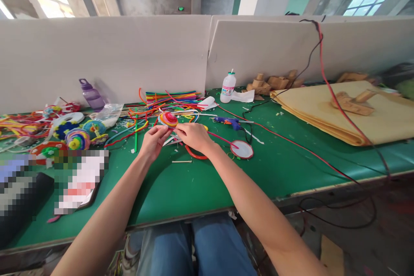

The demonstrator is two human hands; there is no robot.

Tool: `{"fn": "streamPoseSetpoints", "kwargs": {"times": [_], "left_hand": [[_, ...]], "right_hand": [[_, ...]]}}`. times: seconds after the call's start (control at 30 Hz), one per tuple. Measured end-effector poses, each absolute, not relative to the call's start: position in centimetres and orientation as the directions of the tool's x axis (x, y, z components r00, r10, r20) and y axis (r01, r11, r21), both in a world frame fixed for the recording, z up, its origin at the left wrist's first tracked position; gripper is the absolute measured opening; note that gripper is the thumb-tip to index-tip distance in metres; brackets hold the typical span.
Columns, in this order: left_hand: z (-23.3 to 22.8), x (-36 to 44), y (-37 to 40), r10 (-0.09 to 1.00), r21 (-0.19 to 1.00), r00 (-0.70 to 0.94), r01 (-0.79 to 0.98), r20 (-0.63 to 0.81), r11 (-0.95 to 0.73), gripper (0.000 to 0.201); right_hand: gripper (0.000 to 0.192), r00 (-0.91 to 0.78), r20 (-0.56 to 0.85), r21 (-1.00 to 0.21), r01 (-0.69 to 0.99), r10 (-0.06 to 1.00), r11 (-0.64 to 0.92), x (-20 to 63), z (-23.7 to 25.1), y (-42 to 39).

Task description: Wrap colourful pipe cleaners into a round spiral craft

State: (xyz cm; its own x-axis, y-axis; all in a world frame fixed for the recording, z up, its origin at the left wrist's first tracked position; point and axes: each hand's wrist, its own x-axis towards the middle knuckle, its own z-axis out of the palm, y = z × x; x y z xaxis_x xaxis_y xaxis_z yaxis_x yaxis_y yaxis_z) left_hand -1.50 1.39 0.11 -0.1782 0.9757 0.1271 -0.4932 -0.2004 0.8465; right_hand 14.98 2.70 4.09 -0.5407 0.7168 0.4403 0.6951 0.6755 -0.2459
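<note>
Both my hands meet over the middle of the green table. My left hand and my right hand together hold a multicoloured coil of pipe cleaners, red at its centre with pink, yellow and blue rings. A red pipe cleaner curves on the table just under my right hand. A loose pile of coloured pipe cleaners lies behind the coil.
A blue glue gun and a round white disc lie right of my hands. Finished coils and a purple bottle sit left. A white bottle, yellow sheets and red and black cables lie right.
</note>
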Motion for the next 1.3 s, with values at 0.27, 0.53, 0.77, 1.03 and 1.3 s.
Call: {"fn": "streamPoseSetpoints", "kwargs": {"times": [0.27,0.53,0.77,1.03,1.3], "left_hand": [[-0.1,-1.4,1.4,0.980,0.873,-0.172,-0.457,0.101,-0.170,0.022],[-0.2,-1.3,1.3,0.976,0.877,-0.182,-0.442,0.120,-0.190,0.023],[-0.1,-1.1,1.3,0.961,0.901,-0.253,-0.381,0.114,-0.208,0.028],[0.0,-1.4,1.4,0.927,0.883,-0.337,-0.368,0.167,-0.293,0.027],[0.2,-1.7,1.8,0.899,0.824,-0.416,-0.458,0.135,-0.335,0.018]], "right_hand": [[0.031,-0.506,0.473,-0.203,0.734,0.722,0.648,14.8,3.8,2.6],[0.030,-0.529,0.477,-0.191,0.717,0.702,0.670,14.9,3.7,2.8],[0.033,-0.551,0.429,-0.128,0.747,0.715,0.653,14.6,3.5,2.6],[0.027,-0.498,0.448,-0.269,0.716,0.742,0.644,15.1,3.9,3.0],[0.020,-0.367,0.477,-0.467,0.664,0.799,0.584,16.1,4.6,3.9]]}}
